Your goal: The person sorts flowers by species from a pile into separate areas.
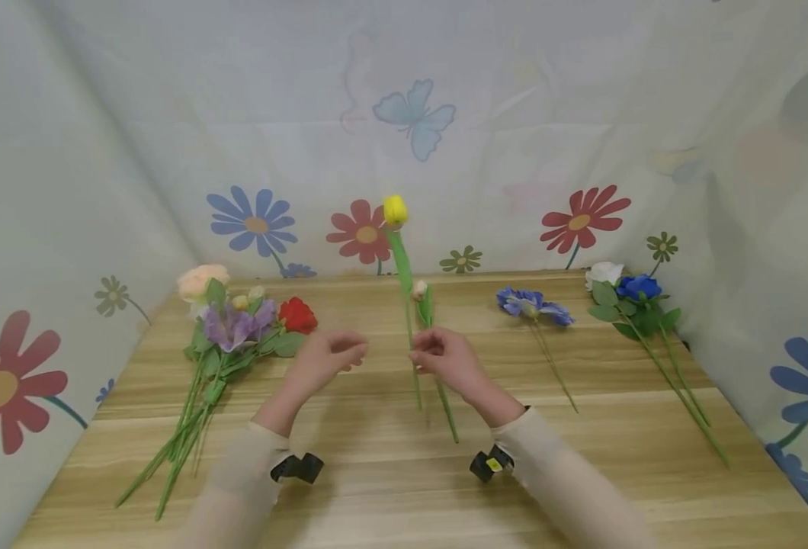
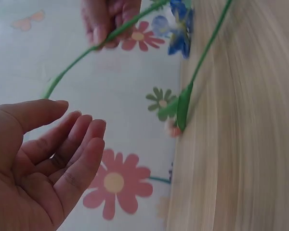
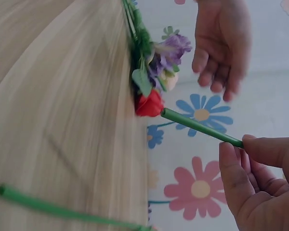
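While the right hand (image 1: 456, 363) pinches the yellow tulip (image 1: 402, 267) by its stem, the bloom (image 1: 395, 210) sits at its 11 o'clock. Left hand (image 1: 318, 362)'s just relaxed.

Between the left hand (image 1: 322, 360) and the stem of the yellow tulip (image 1: 395, 210), which the right hand (image 1: 459, 366) pinches above the worktop (image 1: 376, 480), a gap leaves room to pass. A pale tulip (image 1: 421, 290) lying beneath the right hand obstructs a straight drop there, and the purple-and-red bunch (image 1: 229, 328) blocks the left side. Rightward, bare lanes flank the blue flower (image 1: 522, 302) — bounded by the white-and-blue bunch (image 1: 639, 287) — while the printed backdrop (image 1: 414, 46) closes off the far edge.
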`<state>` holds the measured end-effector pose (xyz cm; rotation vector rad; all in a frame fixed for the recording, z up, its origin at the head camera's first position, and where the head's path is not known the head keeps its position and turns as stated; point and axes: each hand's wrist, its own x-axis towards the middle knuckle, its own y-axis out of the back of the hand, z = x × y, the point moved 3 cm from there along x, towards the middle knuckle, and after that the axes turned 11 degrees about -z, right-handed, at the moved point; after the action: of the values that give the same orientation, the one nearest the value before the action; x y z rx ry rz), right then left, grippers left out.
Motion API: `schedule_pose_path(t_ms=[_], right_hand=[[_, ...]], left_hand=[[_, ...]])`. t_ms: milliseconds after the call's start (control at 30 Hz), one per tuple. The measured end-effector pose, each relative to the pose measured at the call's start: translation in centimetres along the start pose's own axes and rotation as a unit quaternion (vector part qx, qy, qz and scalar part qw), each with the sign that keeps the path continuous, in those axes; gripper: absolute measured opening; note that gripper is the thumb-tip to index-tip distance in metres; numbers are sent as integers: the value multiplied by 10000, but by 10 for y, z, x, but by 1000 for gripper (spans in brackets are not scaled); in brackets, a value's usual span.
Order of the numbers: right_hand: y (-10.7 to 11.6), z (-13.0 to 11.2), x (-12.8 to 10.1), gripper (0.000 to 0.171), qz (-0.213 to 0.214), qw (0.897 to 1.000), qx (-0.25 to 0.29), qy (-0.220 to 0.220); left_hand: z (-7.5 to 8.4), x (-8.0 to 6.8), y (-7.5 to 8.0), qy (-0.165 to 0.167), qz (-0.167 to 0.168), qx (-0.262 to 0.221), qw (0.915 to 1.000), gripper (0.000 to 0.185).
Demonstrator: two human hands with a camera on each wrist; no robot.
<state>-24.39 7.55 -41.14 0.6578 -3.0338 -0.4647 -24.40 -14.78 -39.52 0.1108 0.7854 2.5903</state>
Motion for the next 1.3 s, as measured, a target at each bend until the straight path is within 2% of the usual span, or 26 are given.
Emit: schedule_pose_path(t_ms=[233,367,567,733,833,1067,1300], right_hand=[[22,25,-10,23,49,9992,-98,-371],[31,36,-16,23,30,9980,-205,-596],[41,50,-25,25,-103,9967,-226,-776],[48,60,-30,23,-121,9945,-202,-1017],[50,64,-31,22,-144,9920,-191,-1240],[54,73,-33,22,-131,9877,-163,-1550],[53,80,-32,21,-129,9855,-10,-1690]], left_hand=[[-18,-22,28,298,217,801,9961,29],[-29,-35,43,505,168,1213,9912,31],[-45,-55,65,661,333,1545,9852,30],[-62,-70,85,810,574,1884,9771,28],[-72,-80,96,980,655,1988,9729,28],[-100,-97,123,1720,481,2053,9623,36],[-122,-104,135,1979,412,2197,9544,40]])
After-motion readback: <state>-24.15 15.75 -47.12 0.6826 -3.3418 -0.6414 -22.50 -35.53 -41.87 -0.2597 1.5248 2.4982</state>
